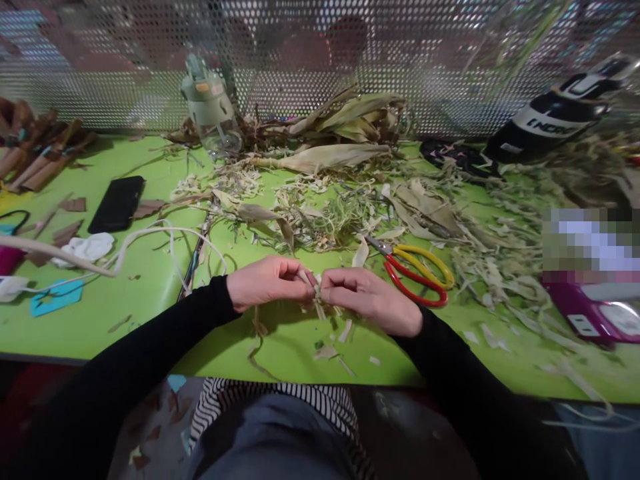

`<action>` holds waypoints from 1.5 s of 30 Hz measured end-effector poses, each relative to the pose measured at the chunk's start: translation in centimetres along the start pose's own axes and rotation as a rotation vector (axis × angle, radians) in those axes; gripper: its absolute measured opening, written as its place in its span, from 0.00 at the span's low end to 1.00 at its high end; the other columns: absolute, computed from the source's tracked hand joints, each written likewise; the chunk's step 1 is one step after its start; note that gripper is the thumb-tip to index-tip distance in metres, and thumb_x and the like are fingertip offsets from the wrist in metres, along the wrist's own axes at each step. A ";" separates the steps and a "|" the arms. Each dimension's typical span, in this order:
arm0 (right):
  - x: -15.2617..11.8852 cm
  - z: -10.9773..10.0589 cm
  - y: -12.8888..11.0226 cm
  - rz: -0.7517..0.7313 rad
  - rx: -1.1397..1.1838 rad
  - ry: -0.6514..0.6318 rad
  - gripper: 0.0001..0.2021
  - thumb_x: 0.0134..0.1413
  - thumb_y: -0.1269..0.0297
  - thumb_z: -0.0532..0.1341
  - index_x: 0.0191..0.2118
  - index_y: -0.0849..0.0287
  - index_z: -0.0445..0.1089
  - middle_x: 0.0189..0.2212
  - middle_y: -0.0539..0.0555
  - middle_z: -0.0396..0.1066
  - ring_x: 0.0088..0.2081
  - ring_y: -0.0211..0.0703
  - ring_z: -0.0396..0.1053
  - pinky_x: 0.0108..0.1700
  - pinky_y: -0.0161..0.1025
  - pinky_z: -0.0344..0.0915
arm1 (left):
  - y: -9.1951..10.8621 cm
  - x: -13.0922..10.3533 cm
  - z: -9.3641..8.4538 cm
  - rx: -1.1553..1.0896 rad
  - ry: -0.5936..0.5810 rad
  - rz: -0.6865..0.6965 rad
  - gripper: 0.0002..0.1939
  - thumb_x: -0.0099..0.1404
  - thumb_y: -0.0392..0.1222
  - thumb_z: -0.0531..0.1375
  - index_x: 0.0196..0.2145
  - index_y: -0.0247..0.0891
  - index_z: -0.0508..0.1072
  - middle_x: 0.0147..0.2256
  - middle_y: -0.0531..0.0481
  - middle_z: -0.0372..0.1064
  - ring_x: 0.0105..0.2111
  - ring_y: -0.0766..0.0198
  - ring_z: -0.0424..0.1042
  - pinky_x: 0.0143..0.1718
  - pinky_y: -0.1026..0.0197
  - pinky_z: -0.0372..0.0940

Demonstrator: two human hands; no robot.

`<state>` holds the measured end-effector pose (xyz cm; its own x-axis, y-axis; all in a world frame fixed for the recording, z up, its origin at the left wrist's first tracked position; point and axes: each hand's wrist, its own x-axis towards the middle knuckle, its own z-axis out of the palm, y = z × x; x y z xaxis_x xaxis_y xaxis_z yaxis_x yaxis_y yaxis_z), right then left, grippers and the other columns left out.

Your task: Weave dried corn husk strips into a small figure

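Note:
My left hand (273,283) and my right hand (369,299) meet low over the near part of the green table (220,347). Both pinch a small piece of pale dried husk (317,293) between thumb and fingers, and the fingertips almost touch. The fingers partly hide the piece. A thin twisted strand (257,347) hangs or lies below my left hand. Small husk scraps (326,352) lie on the table just under the hands. Scissors (420,270) with one yellow and one red handle rest to the right, beyond my right hand.
Husk shreds (345,213) and larger dry leaves (340,157) spread across the table's middle and back. A clear bottle (213,110), a black phone (117,203) and a white cable (150,229) are at left. A dark bottle (550,120) leans at back right. Perforated metal (300,60) borders the back.

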<state>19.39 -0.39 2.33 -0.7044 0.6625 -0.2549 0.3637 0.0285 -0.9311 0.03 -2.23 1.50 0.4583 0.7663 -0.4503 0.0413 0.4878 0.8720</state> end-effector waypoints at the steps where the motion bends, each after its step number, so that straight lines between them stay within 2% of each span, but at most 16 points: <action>1: 0.0 0.0 0.0 -0.004 -0.017 -0.002 0.11 0.52 0.62 0.56 0.22 0.59 0.61 0.17 0.44 0.52 0.20 0.31 0.48 0.22 0.32 0.46 | -0.1 0.0 0.0 -0.032 -0.015 -0.014 0.05 0.53 0.29 0.63 0.30 0.32 0.72 0.25 0.55 0.71 0.26 0.72 0.71 0.37 0.65 0.67; 5: 0.0 -0.2 -0.1 -0.027 -0.097 -0.011 0.11 0.51 0.63 0.55 0.21 0.59 0.60 0.18 0.45 0.52 0.21 0.31 0.51 0.23 0.32 0.47 | -0.4 0.1 0.2 -0.108 -0.047 -0.052 0.08 0.51 0.31 0.65 0.30 0.33 0.71 0.25 0.55 0.71 0.25 0.71 0.73 0.34 0.65 0.68; 10: -0.3 0.0 -0.3 -0.060 -0.320 0.070 0.08 0.48 0.70 0.54 0.20 0.59 0.59 0.16 0.44 0.53 0.20 0.31 0.50 0.24 0.32 0.47 | -0.8 0.4 0.6 -0.020 0.003 0.030 0.10 0.50 0.33 0.66 0.30 0.33 0.69 0.23 0.54 0.72 0.23 0.72 0.70 0.30 0.67 0.65; 15: -0.7 0.4 0.3 -0.274 -0.715 0.253 0.10 0.56 0.66 0.54 0.26 0.60 0.65 0.21 0.48 0.62 0.23 0.34 0.57 0.27 0.34 0.49 | -0.9 0.8 0.7 0.028 0.089 0.028 0.10 0.50 0.29 0.64 0.31 0.33 0.69 0.22 0.55 0.72 0.22 0.74 0.69 0.28 0.69 0.62; 19: -0.9 0.2 0.8 -0.444 -0.907 0.213 0.10 0.59 0.66 0.52 0.32 0.59 0.69 0.25 0.52 0.67 0.28 0.38 0.62 0.29 0.35 0.50 | -0.9 0.9 0.5 0.068 0.023 0.014 0.08 0.49 0.31 0.64 0.27 0.34 0.68 0.22 0.55 0.71 0.22 0.72 0.70 0.28 0.68 0.64; 22: -0.8 -0.1 0.7 -0.503 -0.859 0.111 0.10 0.60 0.67 0.51 0.33 0.58 0.69 0.26 0.51 0.68 0.28 0.38 0.63 0.30 0.35 0.53 | -0.9 0.8 0.4 0.044 -0.029 -0.008 0.09 0.47 0.32 0.65 0.25 0.34 0.68 0.22 0.55 0.71 0.23 0.72 0.70 0.28 0.67 0.64; 25: -0.5 -0.4 0.6 -0.492 -0.750 0.025 0.11 0.61 0.66 0.50 0.31 0.58 0.67 0.26 0.51 0.67 0.28 0.37 0.62 0.31 0.34 0.55 | -0.9 0.6 0.5 0.080 -0.039 0.009 0.08 0.46 0.32 0.65 0.25 0.34 0.68 0.22 0.57 0.69 0.21 0.74 0.65 0.26 0.70 0.60; 28: -0.2 -0.4 0.6 -0.431 -0.660 0.022 0.13 0.62 0.63 0.49 0.27 0.58 0.63 0.22 0.49 0.63 0.24 0.35 0.59 0.28 0.34 0.54 | -0.9 0.4 0.7 0.174 0.003 0.077 0.07 0.46 0.33 0.65 0.25 0.34 0.70 0.23 0.58 0.68 0.23 0.75 0.63 0.27 0.70 0.59; 30: -0.2 -0.3 0.6 -0.376 -0.598 0.082 0.15 0.62 0.61 0.50 0.26 0.58 0.62 0.20 0.47 0.61 0.22 0.34 0.57 0.27 0.33 0.53 | -0.8 0.3 0.8 0.166 0.047 0.109 0.06 0.47 0.32 0.63 0.26 0.34 0.70 0.24 0.57 0.68 0.24 0.74 0.64 0.28 0.69 0.60; 33: -0.3 -0.1 0.5 -0.301 -0.496 0.244 0.12 0.58 0.57 0.56 0.29 0.59 0.65 0.20 0.47 0.63 0.21 0.33 0.56 0.24 0.32 0.54 | -0.7 0.3 0.9 0.038 0.130 0.144 0.04 0.50 0.31 0.61 0.26 0.34 0.69 0.22 0.57 0.66 0.22 0.74 0.63 0.27 0.68 0.59; 37: -0.3 0.3 0.4 -0.316 -0.513 0.433 0.07 0.52 0.61 0.63 0.34 0.60 0.69 0.27 0.51 0.69 0.24 0.34 0.61 0.25 0.33 0.58 | -0.8 0.5 0.9 -0.054 0.249 0.249 0.05 0.53 0.36 0.62 0.27 0.34 0.68 0.21 0.58 0.64 0.20 0.76 0.61 0.25 0.69 0.57; 41: 0.0 1.0 0.5 -0.350 -0.548 0.508 0.05 0.53 0.63 0.62 0.32 0.59 0.69 0.28 0.52 0.71 0.25 0.36 0.63 0.26 0.34 0.60 | -0.9 0.5 1.2 -0.055 0.319 0.334 0.06 0.54 0.37 0.62 0.28 0.34 0.68 0.22 0.57 0.64 0.21 0.76 0.62 0.24 0.70 0.57; 45: 0.3 1.4 0.6 -0.330 -0.537 0.563 0.04 0.52 0.66 0.62 0.33 0.59 0.69 0.29 0.52 0.71 0.28 0.37 0.65 0.29 0.36 0.61 | -0.9 0.4 1.6 -0.067 0.337 0.377 0.05 0.56 0.36 0.61 0.30 0.34 0.68 0.24 0.56 0.65 0.22 0.75 0.65 0.25 0.70 0.61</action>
<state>18.61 -1.23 1.32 -0.4683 0.8278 0.3090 0.5336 0.5437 -0.6479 1.60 -3.06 0.88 0.1178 0.9812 -0.1530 -0.1341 0.1684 0.9766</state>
